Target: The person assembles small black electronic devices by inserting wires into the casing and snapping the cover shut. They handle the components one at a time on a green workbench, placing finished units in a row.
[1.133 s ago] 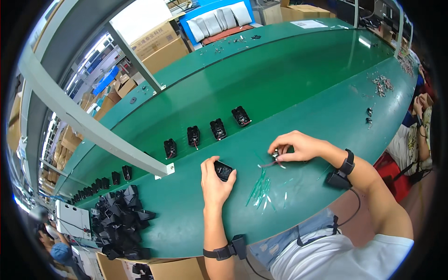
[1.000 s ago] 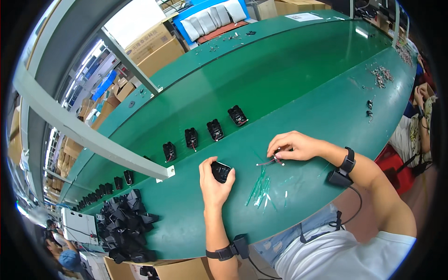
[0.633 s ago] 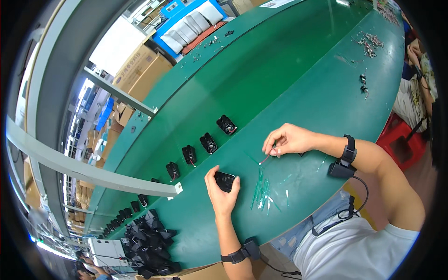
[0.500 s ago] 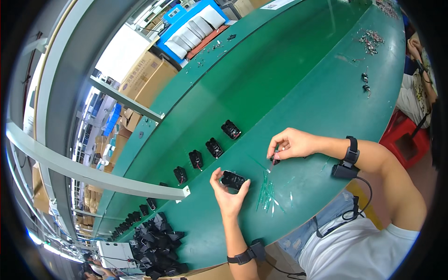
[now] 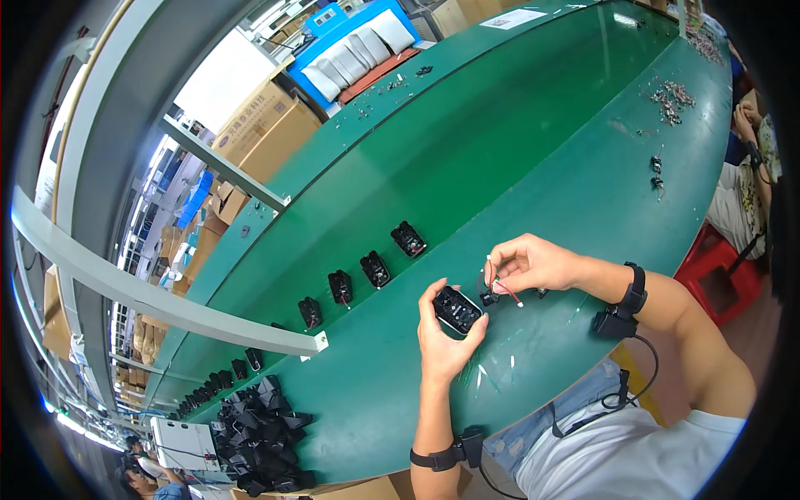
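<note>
From the head camera we see our left hand (image 5: 446,333) raised above the near edge of the green workbench (image 5: 517,150), its fingers and thumb closed around a small black housing (image 5: 457,309) that sits tilted in the open palm, its ribbed face turned up toward us. Our right hand (image 5: 533,262) is just beside it, fingertips pinched on a small connector with red and white leads (image 5: 498,287); the lead ends hang down next to the housing's right end, and we cannot quite tell whether they touch it, since the parts are tiny here.

Half a second ago the housing lay low against the workbench under our left hand, and the right hand was pinching something at the surface. Now both hands have lifted and drawn together, and the wired part has come up with the right hand. Over the whole second the camera has also tilted, so the workbench's far edge sweeps higher in the picture.

On the workbench below our hands lie a few thin pale cable ties (image 5: 483,375), near the front edge. Farther in, a row of black housings (image 5: 375,268) stands in a line running toward the left end, unchanged. A pile of black parts (image 5: 258,425) sits at the left near corner, and small loose metal pieces (image 5: 671,93) are scattered toward the right far edge. A black band with a cable (image 5: 621,312) is on our right wrist, another on the left forearm (image 5: 446,454).
</note>
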The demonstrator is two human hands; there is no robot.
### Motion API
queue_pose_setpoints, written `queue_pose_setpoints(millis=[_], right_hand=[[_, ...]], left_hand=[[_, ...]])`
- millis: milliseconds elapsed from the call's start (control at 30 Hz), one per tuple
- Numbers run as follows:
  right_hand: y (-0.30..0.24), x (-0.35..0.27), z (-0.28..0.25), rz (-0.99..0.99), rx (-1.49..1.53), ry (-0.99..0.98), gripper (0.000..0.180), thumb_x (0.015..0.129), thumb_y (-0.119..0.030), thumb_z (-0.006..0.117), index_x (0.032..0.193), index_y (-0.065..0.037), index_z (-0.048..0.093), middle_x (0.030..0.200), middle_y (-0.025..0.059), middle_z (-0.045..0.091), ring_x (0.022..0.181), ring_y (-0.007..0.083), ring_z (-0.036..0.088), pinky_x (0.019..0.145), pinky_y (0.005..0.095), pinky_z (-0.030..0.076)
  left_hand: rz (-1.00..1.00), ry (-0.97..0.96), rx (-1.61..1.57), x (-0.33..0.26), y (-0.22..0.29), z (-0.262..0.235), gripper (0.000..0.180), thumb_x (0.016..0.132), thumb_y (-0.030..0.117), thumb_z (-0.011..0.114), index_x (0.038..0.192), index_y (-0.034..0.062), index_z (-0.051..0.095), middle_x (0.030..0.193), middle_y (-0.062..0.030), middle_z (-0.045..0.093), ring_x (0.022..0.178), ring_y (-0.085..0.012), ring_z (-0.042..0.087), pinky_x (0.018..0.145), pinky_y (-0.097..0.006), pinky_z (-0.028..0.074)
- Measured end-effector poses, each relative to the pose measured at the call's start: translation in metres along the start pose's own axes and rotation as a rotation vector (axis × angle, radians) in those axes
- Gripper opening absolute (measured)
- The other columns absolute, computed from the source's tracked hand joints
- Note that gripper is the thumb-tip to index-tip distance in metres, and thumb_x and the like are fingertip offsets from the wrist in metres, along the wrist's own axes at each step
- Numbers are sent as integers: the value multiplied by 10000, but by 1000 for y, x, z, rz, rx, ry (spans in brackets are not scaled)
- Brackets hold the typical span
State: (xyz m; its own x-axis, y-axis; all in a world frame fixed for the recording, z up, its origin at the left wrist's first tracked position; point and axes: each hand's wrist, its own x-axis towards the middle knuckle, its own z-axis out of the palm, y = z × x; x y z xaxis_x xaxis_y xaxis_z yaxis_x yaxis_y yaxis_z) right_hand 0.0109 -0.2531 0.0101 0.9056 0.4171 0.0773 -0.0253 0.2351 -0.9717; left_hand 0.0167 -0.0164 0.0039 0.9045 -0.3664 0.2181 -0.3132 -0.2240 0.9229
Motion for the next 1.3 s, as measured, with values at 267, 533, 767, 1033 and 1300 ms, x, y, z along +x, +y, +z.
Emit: queue_pose_setpoints(millis=[267, 533, 767, 1033, 1300], right_hand=[[0, 0, -1, 21, -110, 38, 87, 910, -40, 621, 986, -23, 582, 984, 55, 610, 775, 128, 670, 601, 261, 554], [-3, 1, -1, 163, 80, 107, 84, 932, -121, 593, 989, -64, 614, 908, 8, 585, 686, 84, 607, 561, 226, 524], [3, 2, -3, 111, -10, 88, 137, 944, -131, 669, 1046, -51, 623, 997, 45, 659, 759, 80, 633, 652, 224, 528], [10, 6, -4, -78, -83, 118, 182, 934, -106, 699, 1045, 3, 604, 1030, 84, 688, 875, 125, 675, 726, 247, 538], [7, -1, -3, -50, -244, 117, 105, 955, -75, 644, 1014, -6, 590, 1037, 81, 666, 939, 141, 668, 859, 307, 571]], left_hand=[[63, 65, 217, 0, -10, 9, 807, 679, 142, 857, 1365, 45, 444, 1171, -136, 601, 1048, -230, 617, 937, -359, 500], [63, 140, 362, 2, -12, 10, 779, 670, 128, 844, 1345, 36, 465, 1175, -162, 597, 1064, -299, 621, 948, -386, 493], [114, 137, 385, 3, -15, 12, 784, 673, 123, 838, 1348, 26, 452, 1179, -174, 605, 1059, -305, 630, 945, -390, 498], [65, 106, 218, 2, -10, 13, 783, 679, 116, 856, 1329, 29, 430, 1181, -166, 614, 1071, -259, 638, 943, -371, 508], [161, 159, 302, 3, -16, 15, 784, 669, 121, 857, 1327, 33, 442, 1182, -161, 607, 1050, -283, 640, 937, -382, 503]])
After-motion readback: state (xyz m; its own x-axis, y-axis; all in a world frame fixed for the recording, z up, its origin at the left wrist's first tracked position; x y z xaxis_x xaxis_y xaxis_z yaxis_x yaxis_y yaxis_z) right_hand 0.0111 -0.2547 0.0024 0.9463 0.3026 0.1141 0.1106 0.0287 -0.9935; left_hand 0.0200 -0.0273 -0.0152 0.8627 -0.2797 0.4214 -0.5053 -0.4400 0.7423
